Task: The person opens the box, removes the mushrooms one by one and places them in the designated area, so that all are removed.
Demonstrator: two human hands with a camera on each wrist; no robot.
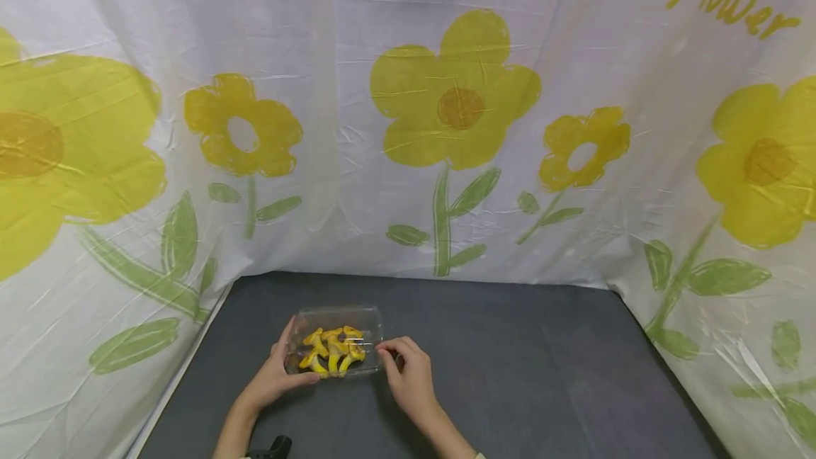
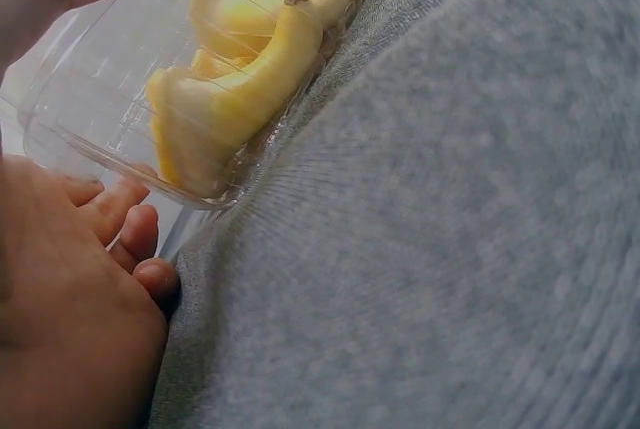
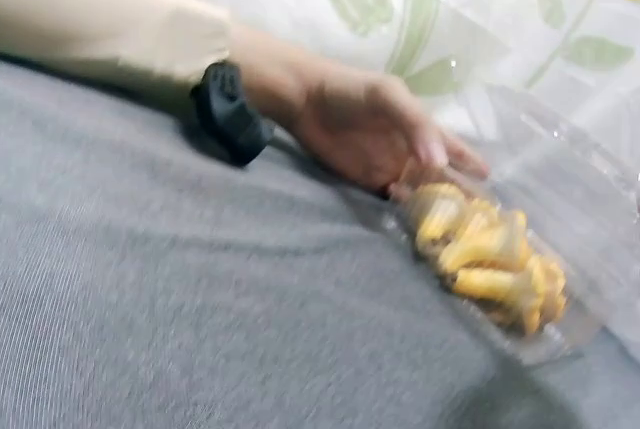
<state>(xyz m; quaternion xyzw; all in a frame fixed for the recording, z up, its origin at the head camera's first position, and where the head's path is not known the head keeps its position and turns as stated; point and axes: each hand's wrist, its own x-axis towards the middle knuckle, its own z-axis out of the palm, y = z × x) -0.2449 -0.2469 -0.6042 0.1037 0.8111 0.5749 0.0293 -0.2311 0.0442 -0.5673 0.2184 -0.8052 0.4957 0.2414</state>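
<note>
A clear plastic container (image 1: 366, 316) with several yellow mushrooms (image 1: 334, 347) in it, chanterelle-like, sits on the dark cloth, left of the middle. My left hand (image 1: 273, 376) grips its left side, thumb along the front edge and fingers by the back left corner. At the right edge my right hand (image 1: 410, 376) pinches the plastic between thumb and forefinger. Close up in the left wrist view, mushrooms (image 2: 240, 114) show through the clear wall. In the right wrist view a clear panel (image 3: 555, 184) rises behind the mushrooms (image 3: 490, 254); my right hand is out of that view.
A dark grey cloth (image 1: 535, 367) covers the table. White curtains with painted yellow flowers (image 1: 459, 91) hang behind and along both sides. A black wrist device (image 3: 230, 114) is strapped to the left wrist.
</note>
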